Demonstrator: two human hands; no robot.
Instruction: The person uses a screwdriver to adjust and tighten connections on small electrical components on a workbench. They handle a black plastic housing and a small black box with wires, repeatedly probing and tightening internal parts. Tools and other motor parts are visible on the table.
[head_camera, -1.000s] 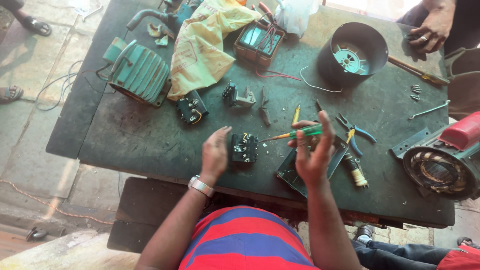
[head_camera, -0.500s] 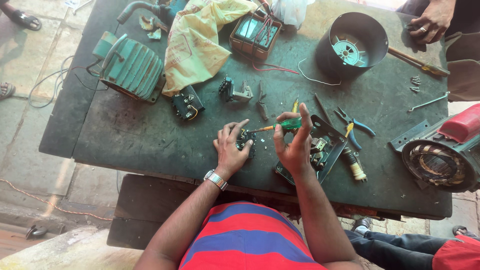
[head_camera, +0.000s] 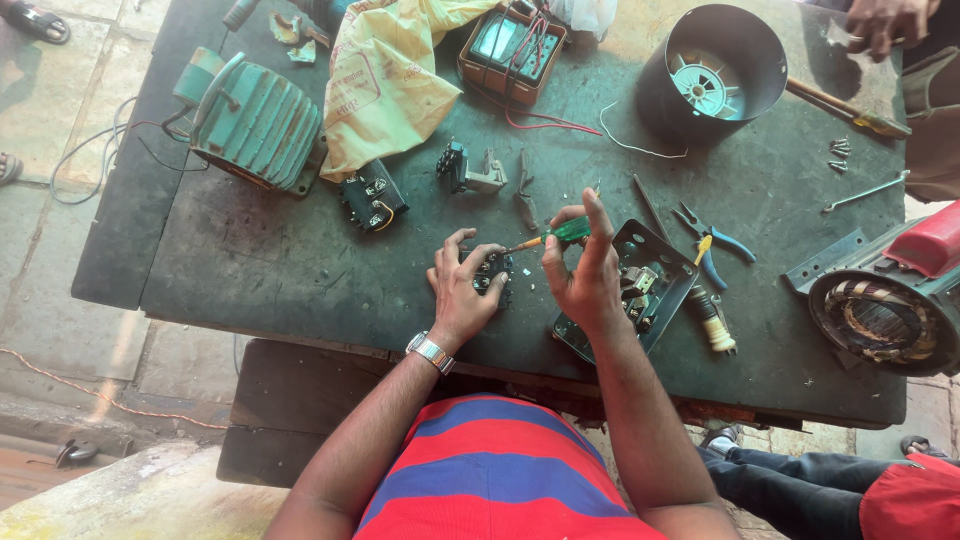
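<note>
I see my left hand (head_camera: 462, 290) clamped on a small black switch block (head_camera: 492, 272), near-centre of the dark table (head_camera: 300, 270) | my right hand (head_camera: 585, 275) pinches a green-handled screwdriver (head_camera: 558, 235), tip at the block | yellow printed bag (head_camera: 385, 80) lies far left-centre, beside the green motor (head_camera: 250, 125)

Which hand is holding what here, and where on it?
Right hand holds a green screwdriver by its handle, tip toward the black switch block. Left hand grips that block from its left side on the table.
</note>
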